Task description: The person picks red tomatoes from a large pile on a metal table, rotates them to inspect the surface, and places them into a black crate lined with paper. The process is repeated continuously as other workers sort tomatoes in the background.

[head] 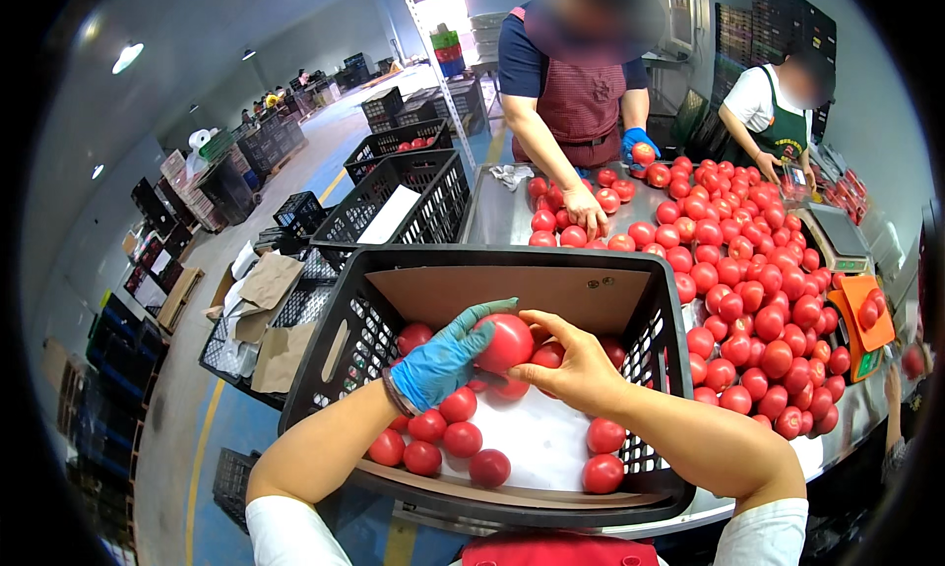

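Observation:
My left hand point(443, 359), in a blue glove, grips a red tomato point(504, 343) above a black plastic crate point(495, 257). My bare right hand point(590, 363) has its thumb and forefinger against the right side of that same tomato. Another tomato point(548, 355) shows behind the right fingers; whether it is touched cannot be told. Brown cardboard point(509, 296) lines the crate's far wall, and white sheet point(535, 440) covers its bottom. Several tomatoes point(462, 439) lie at the left inside, and a tomato point(602, 473) sits near the right wall. My forearms hide part of the crate.
Many loose tomatoes point(738, 293) cover the metal table point(502, 215). Across it, a person in a checked apron point(579, 104) handles tomatoes; another person point(775, 116) holds a package. Scales point(860, 319) stand at the right. Black crates point(395, 212) and torn brown paper point(273, 282) are at the left.

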`<action>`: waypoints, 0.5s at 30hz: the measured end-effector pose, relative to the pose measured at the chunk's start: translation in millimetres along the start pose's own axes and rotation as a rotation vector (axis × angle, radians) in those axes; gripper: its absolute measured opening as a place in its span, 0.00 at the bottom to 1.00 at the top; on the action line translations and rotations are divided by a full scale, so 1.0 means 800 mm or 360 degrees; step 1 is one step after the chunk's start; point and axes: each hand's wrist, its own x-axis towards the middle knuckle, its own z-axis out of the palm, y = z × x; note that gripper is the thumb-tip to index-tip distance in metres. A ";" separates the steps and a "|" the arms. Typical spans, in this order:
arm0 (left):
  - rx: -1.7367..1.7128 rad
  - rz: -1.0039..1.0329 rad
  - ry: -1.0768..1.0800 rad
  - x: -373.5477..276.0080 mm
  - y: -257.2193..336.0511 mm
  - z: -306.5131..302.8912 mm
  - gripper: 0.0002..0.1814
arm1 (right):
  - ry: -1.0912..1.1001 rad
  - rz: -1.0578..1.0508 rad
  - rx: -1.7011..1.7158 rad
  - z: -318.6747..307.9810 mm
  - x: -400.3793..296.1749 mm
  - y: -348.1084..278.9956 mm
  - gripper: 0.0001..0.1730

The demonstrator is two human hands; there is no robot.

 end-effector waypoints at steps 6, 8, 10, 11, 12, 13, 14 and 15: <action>0.0490 0.0192 0.0102 -0.004 0.004 0.022 0.40 | 0.0075 -0.0202 -0.0307 0.002 -0.004 -0.004 0.40; 0.0901 0.0501 0.0050 0.000 -0.003 0.018 0.40 | 0.0060 -0.0201 -0.0308 0.001 -0.005 -0.004 0.38; 0.1107 0.0672 0.0039 0.001 -0.009 0.014 0.40 | 0.0069 -0.0258 -0.0369 0.003 -0.006 -0.003 0.36; 0.1105 0.0687 0.0052 0.001 -0.013 0.013 0.39 | 0.0087 -0.0312 -0.0433 0.003 -0.007 -0.001 0.36; 0.1110 0.0705 0.0079 -0.002 -0.013 0.012 0.39 | 0.0096 -0.0378 -0.0490 0.006 -0.006 -0.001 0.35; 0.0993 0.0620 0.0120 -0.002 -0.014 0.015 0.38 | 0.0090 -0.0368 -0.0570 0.006 -0.007 -0.005 0.35; 0.0874 0.0536 0.0162 0.000 -0.015 0.020 0.37 | 0.0084 -0.0359 -0.0652 0.003 -0.010 -0.011 0.35; 0.0763 0.0462 0.0218 -0.001 -0.014 0.025 0.36 | 0.0071 -0.0367 -0.0727 0.002 -0.011 -0.016 0.35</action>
